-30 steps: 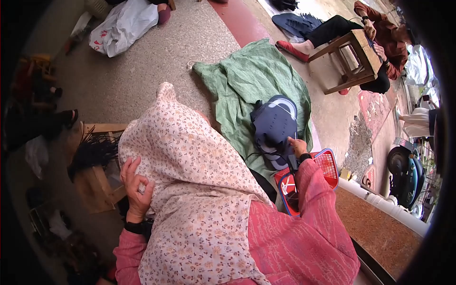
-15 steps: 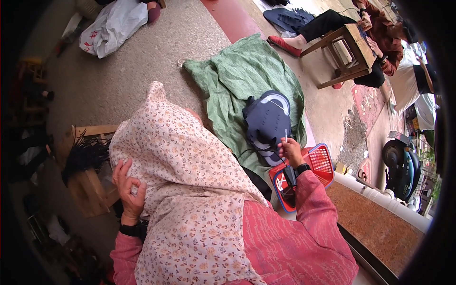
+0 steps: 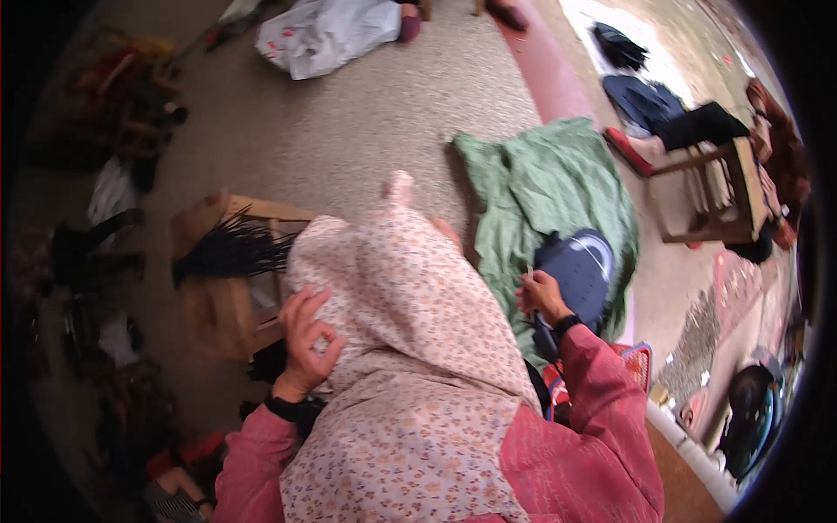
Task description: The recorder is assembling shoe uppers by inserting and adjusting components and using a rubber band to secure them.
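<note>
My right hand (image 3: 544, 296) pinches a thin white stick (image 3: 529, 272), its tip pointing up. Just beyond it, a dark blue, rounded stack of what look like shoe soles (image 3: 580, 281) lies on a crumpled green cloth (image 3: 523, 179). My left hand (image 3: 309, 343) rests by the lap on a flowered apron (image 3: 397, 296). Its thumb and forefinger meet in a pinch while the other fingers are loosely bent; anything between them is too small to make out. A bundle of dark cords (image 3: 235, 248) lies over a wooden stool (image 3: 209, 309) left of that hand.
A red basket with a blue rim (image 3: 641, 362) sits partly behind my right forearm. At the far right, another person sits near a wooden stool (image 3: 737, 192). A white plastic bag (image 3: 327, 39) lies at the top. Blurred stools and goods line the dark left side.
The whole view has shifted, so the scene now sits further right and lower. My right hand, still with the white stick, has moved away from the basket, toward the green cloth and my lap.
</note>
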Demonstrator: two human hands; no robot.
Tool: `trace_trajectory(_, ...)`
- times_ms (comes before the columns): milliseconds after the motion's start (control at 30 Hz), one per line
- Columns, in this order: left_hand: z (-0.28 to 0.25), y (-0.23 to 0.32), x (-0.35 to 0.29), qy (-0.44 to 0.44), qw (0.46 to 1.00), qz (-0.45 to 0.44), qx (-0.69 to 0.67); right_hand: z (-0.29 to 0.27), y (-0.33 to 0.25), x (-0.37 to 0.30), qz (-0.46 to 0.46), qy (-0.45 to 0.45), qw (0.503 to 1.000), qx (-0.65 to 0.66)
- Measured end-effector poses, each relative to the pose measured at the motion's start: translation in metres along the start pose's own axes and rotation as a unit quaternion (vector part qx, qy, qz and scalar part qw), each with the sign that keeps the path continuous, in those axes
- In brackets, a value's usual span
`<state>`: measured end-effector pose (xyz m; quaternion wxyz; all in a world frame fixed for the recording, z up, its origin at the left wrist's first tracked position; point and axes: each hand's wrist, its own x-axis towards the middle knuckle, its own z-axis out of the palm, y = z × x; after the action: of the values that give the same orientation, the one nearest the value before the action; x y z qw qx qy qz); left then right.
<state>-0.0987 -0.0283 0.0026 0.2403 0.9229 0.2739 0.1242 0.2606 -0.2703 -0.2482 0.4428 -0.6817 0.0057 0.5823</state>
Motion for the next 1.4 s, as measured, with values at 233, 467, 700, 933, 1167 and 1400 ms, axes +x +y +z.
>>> trace_trajectory(233, 0.005, 0.000, 0.003, 0.006, 1.000, 0.000, 0.005, -0.049, 0.011, 0.005, -0.008, 0.069, 0.997, -0.015)
trace_trajectory(467, -0.004, -0.007, 0.000, 0.026, 1.000, 0.005, -0.011, -0.028, -0.078, -0.004, -0.044, 0.069, 0.996, 0.023)
trace_trajectory(700, 0.001, -0.015, -0.012, 0.047, 0.997, 0.045, -0.041, 0.170, -0.287, -0.069, -0.368, -0.136, 0.903, -0.176)
trace_trajectory(933, 0.017, -0.024, -0.028, 0.100, 0.988, 0.070, -0.091, 0.410, -0.306, -0.126, -0.387, -0.343, 0.758, -0.397)
trace_trajectory(1167, 0.014, -0.035, -0.045, 0.110, 0.978, 0.079, -0.158, 0.524, -0.272, -0.085, -0.584, -0.284, 0.552, -0.522)
trace_trajectory(1400, 0.008, -0.051, -0.059, 0.133, 0.967, 0.082, -0.203, 0.562, -0.266, -0.072, -0.588, -0.250, 0.523, -0.564)
